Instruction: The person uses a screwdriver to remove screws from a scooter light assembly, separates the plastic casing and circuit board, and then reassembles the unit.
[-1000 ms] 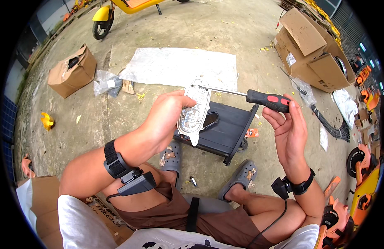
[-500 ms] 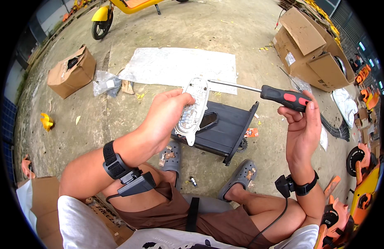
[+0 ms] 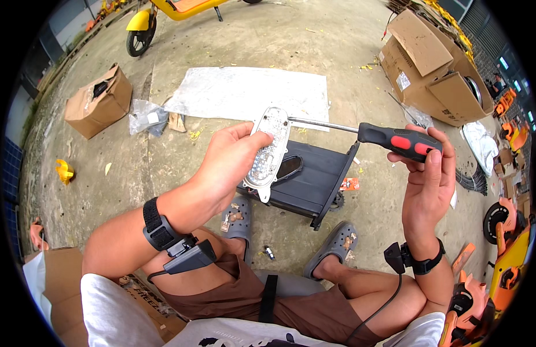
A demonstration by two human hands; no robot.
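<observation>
My left hand (image 3: 221,162) is closed round a flat oval housing (image 3: 269,169), silver-coloured and filled with what looks like a circuit board. The thumb presses on its face and the other fingers go behind it. In my right hand (image 3: 425,188) is a screwdriver (image 3: 389,139) with a black and red handle, gripped near the butt end by the fingertips. Its shaft lies almost level, pointing left, and the tip meets the housing's upper right rim. Whether a screw sits there is too small to tell. Below the housing stands a black plastic piece (image 3: 317,188) with an oval opening.
A white sheet (image 3: 245,87) lies beyond my hands. Cardboard boxes stand at the left (image 3: 100,101) and far right (image 3: 421,63). A yellow scooter (image 3: 181,7) is at the back, with orange and yellow scooter parts (image 3: 502,254) along the right. A small metal fitting (image 3: 269,252) lies between my feet.
The screwdriver handle has shifted slightly left and turned in my right fingers, which have rolled round it. The housing has tilted a little, still in my left hand.
</observation>
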